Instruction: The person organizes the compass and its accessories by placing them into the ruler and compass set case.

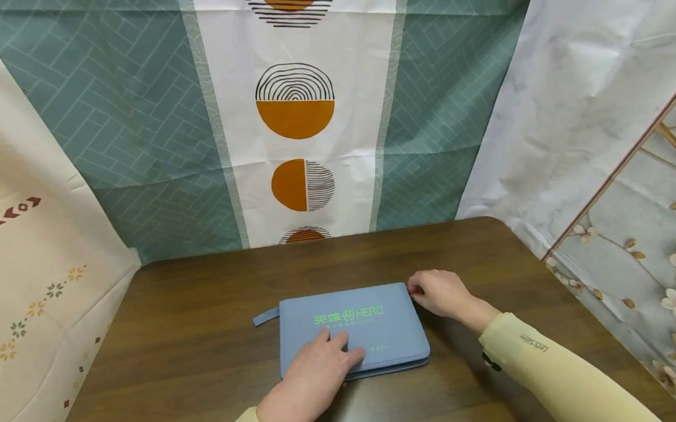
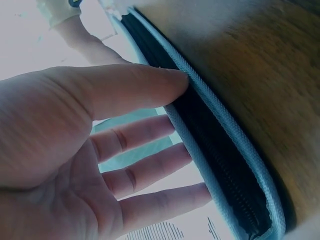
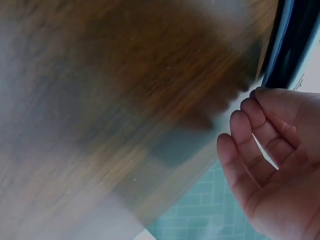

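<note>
A flat blue zip case with green lettering on its cover lies on the wooden table. Across its front left part rests my left hand, fingers spread and fairly straight on the cover. In the left wrist view the thumb touches the front side, where a dark zipper band runs between two blue edges. My right hand is at the far right corner, thumb and forefinger pinching at the zipper side. Its other fingers curl loosely. The small part between the fingertips is hidden.
A short blue strap sticks out from the case's far left corner. The brown table has rounded far corners. Patterned cloths hang behind it and on both sides.
</note>
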A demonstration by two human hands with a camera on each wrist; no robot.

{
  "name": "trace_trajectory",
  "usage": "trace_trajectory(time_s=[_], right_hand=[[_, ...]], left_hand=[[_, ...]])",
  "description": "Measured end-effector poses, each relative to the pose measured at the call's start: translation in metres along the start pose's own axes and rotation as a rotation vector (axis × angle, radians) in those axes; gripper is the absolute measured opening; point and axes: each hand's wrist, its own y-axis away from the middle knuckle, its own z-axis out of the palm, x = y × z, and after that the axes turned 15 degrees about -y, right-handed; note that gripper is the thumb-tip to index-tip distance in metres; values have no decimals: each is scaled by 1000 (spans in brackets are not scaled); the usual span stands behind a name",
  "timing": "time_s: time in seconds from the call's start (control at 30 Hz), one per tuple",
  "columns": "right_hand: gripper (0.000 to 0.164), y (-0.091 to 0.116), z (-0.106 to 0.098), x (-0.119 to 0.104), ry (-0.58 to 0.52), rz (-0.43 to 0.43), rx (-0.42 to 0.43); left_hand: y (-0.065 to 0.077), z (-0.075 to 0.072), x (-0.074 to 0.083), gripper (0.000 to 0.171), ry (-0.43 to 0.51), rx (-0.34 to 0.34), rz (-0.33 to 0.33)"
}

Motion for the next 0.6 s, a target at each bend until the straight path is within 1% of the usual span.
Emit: trace_trajectory(time_s=[0.13, 0.23, 0.37, 0.5, 0.6], right_hand=[[16, 1, 0, 2, 34, 30, 3], [18, 4, -1, 3, 52, 36, 1], [20, 11, -4, 2, 32, 3, -3], [22, 16, -6, -3, 19, -32, 13], [24, 21, -6, -6, 14, -49, 5]], left_hand=[[1, 0, 0, 47, -5, -1, 1], [1, 0, 0, 47, -19, 4, 1], [1, 0, 1, 46, -22, -2, 3], [2, 0, 1, 45, -19, -2, 1], [2, 0, 0, 46, -20, -3, 2]])
